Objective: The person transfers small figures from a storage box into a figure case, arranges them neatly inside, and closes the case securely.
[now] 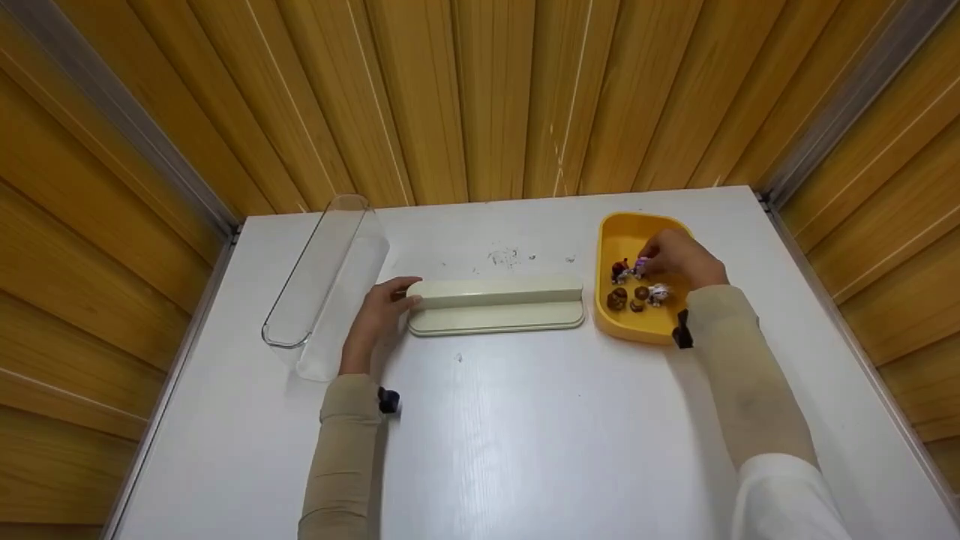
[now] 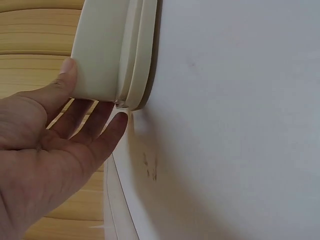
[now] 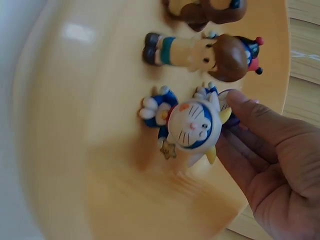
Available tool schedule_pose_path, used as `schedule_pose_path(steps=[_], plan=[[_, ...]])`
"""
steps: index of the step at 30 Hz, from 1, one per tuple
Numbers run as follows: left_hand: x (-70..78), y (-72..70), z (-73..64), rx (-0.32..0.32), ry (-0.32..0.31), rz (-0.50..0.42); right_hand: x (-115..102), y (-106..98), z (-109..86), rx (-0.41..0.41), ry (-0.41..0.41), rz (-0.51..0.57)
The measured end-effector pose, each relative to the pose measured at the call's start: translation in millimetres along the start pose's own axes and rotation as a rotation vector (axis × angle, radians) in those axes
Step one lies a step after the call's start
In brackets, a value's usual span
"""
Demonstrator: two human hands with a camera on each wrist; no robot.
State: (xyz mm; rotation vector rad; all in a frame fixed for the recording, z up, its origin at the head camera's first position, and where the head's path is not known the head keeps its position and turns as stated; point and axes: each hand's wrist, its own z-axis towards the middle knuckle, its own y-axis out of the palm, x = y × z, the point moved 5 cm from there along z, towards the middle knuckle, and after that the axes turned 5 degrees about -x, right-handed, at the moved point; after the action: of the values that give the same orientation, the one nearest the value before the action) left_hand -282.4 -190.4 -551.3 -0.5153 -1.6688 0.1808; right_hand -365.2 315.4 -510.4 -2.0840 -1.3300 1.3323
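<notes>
At the middle of the table lies a pale green stepped stand. My left hand grips its left end, with the thumb on one side and the fingers curled round the edge. My right hand reaches into a yellow tub and pinches a small figurine with purple on it. That figurine is partly hidden in the right wrist view by a white-and-blue cat figurine in front of it. Beside the cat lies a brown-haired figurine with a jester-like hat.
Several other figurines lie in the tub, including a brown one. A long clear plastic bin stands at the table's left. Yellow wood-look panels wall in the white table, which has small dark marks behind the stand.
</notes>
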Motion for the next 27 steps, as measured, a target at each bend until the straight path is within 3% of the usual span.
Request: schedule_pose_path(steps=[8,15,20,27], plan=[[4.4,3.2,3.6,0.004,-0.052,-0.117,4.5,-7.7,-1.7,0.019,0.021,0.026],[-2.0,1.4,-0.8,0.01,-0.079,-0.139,6.5,-2.9,-0.8,-0.001,0.07,0.08],[-2.1,1.0,-1.4,0.001,-0.037,-0.154,4.6,-2.7,0.3,0.006,0.056,0.044],[-3.8,0.9,-0.8,0.001,-0.068,-0.193,-3.6,-3.1,4.6,-0.007,-0.034,-0.075]])
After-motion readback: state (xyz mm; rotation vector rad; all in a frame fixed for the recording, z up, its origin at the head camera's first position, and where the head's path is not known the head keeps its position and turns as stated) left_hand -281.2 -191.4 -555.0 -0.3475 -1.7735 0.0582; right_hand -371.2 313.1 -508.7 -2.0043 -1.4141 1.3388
